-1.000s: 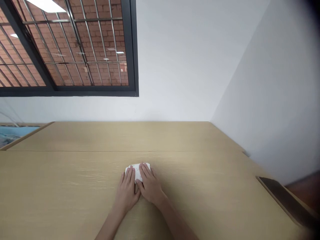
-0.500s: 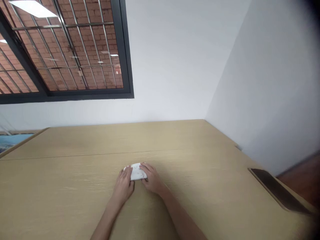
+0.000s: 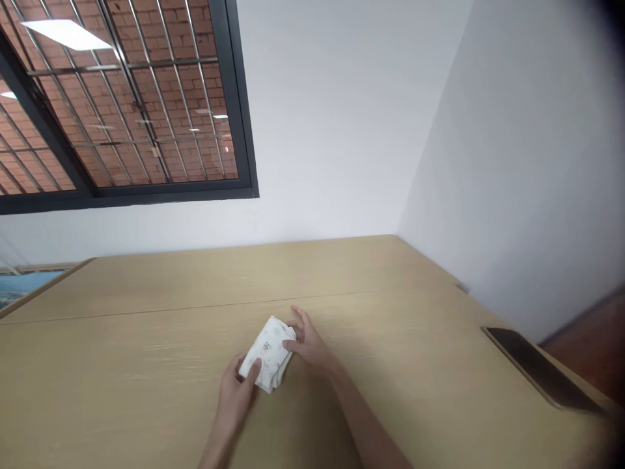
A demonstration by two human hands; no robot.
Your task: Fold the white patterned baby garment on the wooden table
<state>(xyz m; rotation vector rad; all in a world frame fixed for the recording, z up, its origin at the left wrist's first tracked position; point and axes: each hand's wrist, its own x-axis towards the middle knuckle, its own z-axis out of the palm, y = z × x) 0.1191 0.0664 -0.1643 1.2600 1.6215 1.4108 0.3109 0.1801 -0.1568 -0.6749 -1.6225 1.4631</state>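
Observation:
Between my two hands is a small folded white cloth point(image 3: 267, 350) with a faint printed pattern, tilted so that its face and its layered right edge show. My left hand point(image 3: 237, 385) grips its lower left corner, thumb on top and fingers beneath. At the upper right edge, my right hand point(image 3: 308, 342) pinches the cloth between thumb and fingers, with the index finger stretched out beyond it. The fingers under the cloth are partly hidden.
A wide light-wood table point(image 3: 146, 391) lies under my hands, with a thin seam across it. Toward its right edge is a dark rectangular inset point(image 3: 540, 368). White walls point(image 3: 332, 130) and a barred window point(image 3: 146, 98) stand behind.
The cloth was flat under both hands; now it is turned at a slant, its printed face showing. My left hand has moved down to its lower corner, my right to its upper right edge.

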